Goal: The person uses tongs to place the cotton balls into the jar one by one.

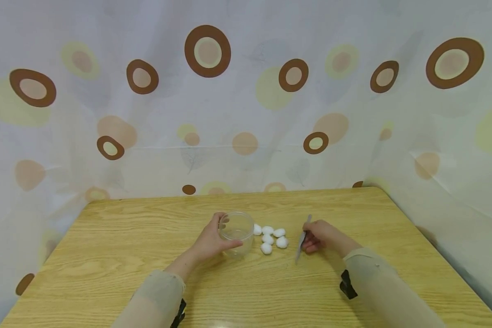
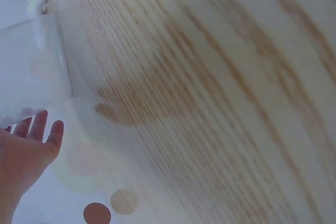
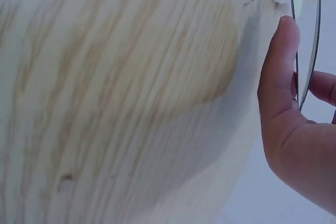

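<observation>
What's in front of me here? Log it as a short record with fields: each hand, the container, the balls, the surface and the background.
Left hand: holds the clear container by its side
Right hand: holds tweezers
Container: round, see-through, left of the balls
White balls: at least six, clustered between the hands
Surface: wood-grain table
Background: pale sheet with brown rings and pastel spots

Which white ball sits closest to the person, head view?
The lowest white ball in the head view, at the bottom of the group; the others all sit higher in that picture, farther from the person.
</observation>
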